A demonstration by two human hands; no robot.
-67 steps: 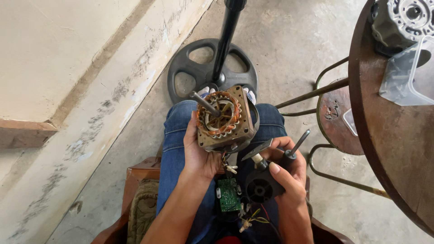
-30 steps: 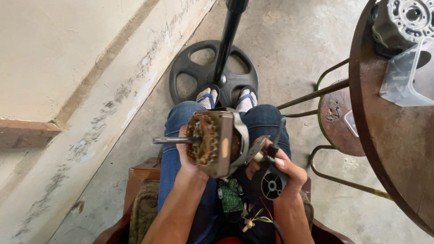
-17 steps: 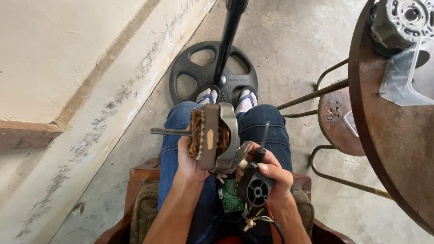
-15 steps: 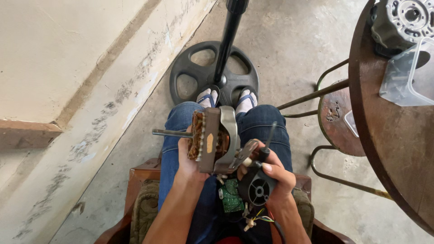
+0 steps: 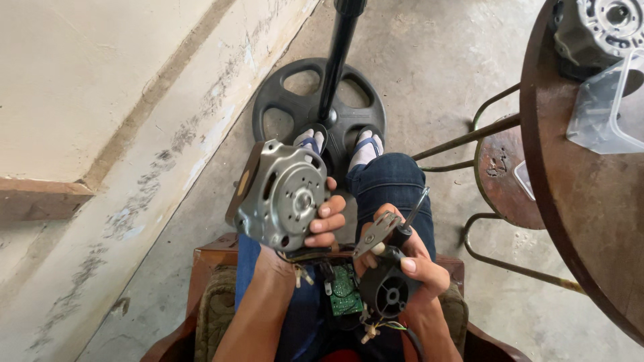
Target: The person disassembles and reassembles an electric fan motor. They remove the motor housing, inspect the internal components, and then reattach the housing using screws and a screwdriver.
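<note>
My left hand [image 5: 320, 224] grips a fan motor [image 5: 278, 194] over my lap, its grey metal end cover facing up at me. My right hand [image 5: 409, 261] holds a screwdriver [image 5: 410, 216] with its tip pointing up and away, together with a small metal bracket [image 5: 376, 233] and a black round plastic housing [image 5: 388, 292]. Wires run from the motor down to a green circuit board [image 5: 345, 295] resting between my thighs. I sit on a wooden chair with my sandalled feet on a black fan base [image 5: 318, 110].
A black pole [image 5: 341, 50] rises from the fan base. At right stands a round wooden table [image 5: 570, 201] with another motor part [image 5: 597, 27] and a clear plastic container [image 5: 604, 107]. A metal stool [image 5: 500, 174] sits beside it. A concrete wall runs along the left.
My left hand has turned the motor over: the copper windings and shaft side faced me, then its edge, now the grey end cover. My right hand stayed close with the screwdriver.
</note>
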